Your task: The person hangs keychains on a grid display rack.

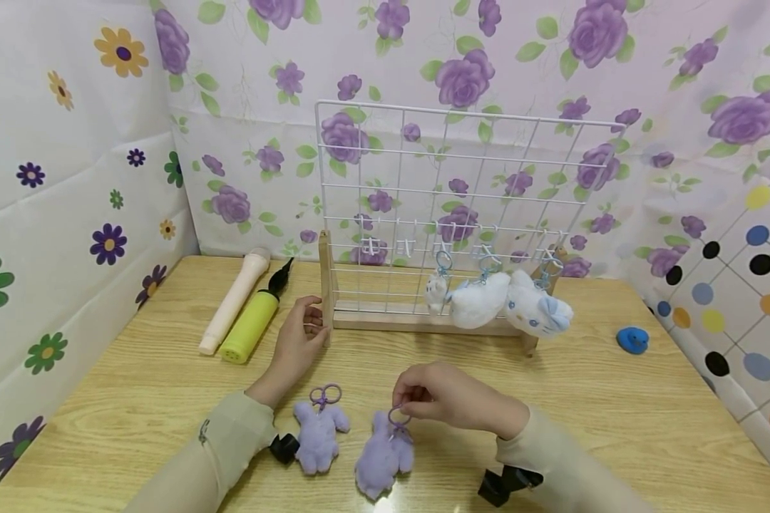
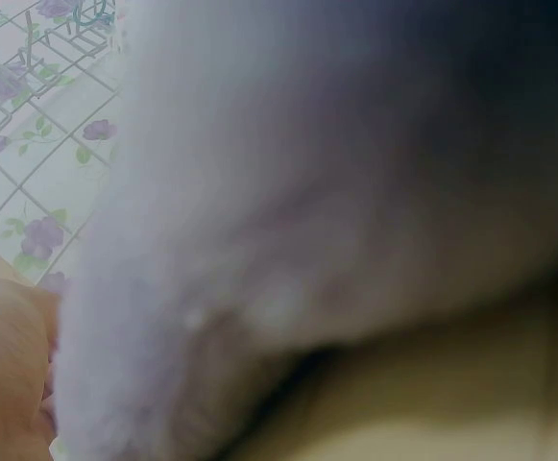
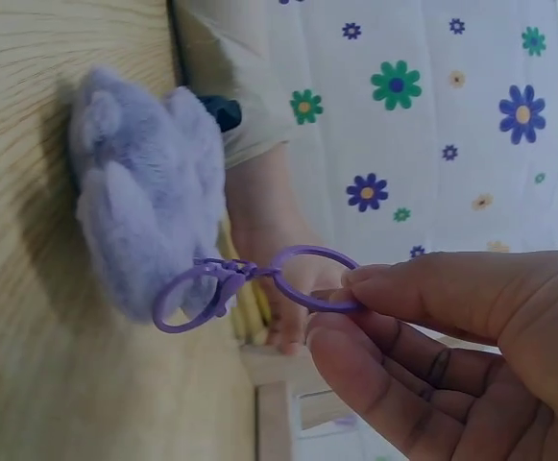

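- Right hand (image 1: 452, 399): thumb and fingertip pinch the purple ring (image 1: 399, 415); the grip is narrow, closed on its rim.
- Ring belongs to the purple plush (image 1: 380, 463), which lies on the bench (image 1: 590, 427) in front of the person. Right wrist view shows a purple clasp (image 3: 229, 288) and short chain linking plush and ring, the ring lifted at the fingertips.
- Long axis of this plush runs mostly away from the person; the ring end points toward the rack (image 1: 449, 189), the lower end back toward the person and slightly left. Cannot tell where its face lies.
- Second purple plush (image 1: 317, 443) just left, apart from the first, roughly parallel, its own ring (image 1: 326, 394) also toward the rack. The left sleeve (image 1: 239, 427) and its black wrist mount (image 1: 285, 449) are close beside it.
- Left hand (image 1: 298, 338): fingers bent at the foot of the rack's left wooden post (image 1: 326, 285); cannot tell whether they hold it. Left wrist view mostly blocked by blurred plush.
- Edges: rack's wooden base bar (image 1: 417, 322) bounds the far side; a strip of bench runs between it and both plushes. Left forearm bounds the left.
- Wider bench surface stretches right, to the blue duck (image 1: 632, 340) near the right edge.
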The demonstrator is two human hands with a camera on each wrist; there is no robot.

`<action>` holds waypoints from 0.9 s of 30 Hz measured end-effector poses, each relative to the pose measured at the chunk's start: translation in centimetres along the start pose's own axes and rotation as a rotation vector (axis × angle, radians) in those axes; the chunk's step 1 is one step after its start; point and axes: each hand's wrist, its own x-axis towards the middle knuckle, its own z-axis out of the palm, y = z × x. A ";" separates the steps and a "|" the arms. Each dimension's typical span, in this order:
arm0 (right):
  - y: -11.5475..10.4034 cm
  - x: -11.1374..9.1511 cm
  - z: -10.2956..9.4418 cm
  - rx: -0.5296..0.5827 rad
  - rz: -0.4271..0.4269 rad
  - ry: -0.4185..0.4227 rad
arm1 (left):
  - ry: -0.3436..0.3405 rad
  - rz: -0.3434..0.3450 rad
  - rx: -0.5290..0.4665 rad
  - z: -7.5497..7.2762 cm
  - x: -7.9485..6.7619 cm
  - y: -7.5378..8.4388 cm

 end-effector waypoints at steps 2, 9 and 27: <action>-0.4 -0.2 -0.4 -0.008 -0.009 -0.007 | -0.001 -0.002 -0.003 0.0 0.0 0.0; -1.5 -0.5 -1.9 -0.047 -0.018 -0.017 | 0.003 -0.012 -0.008 0.0 0.0 -0.1; -2.9 -0.2 -5.6 -0.153 -0.025 0.044 | 0.005 0.018 -0.005 0.1 0.0 -0.3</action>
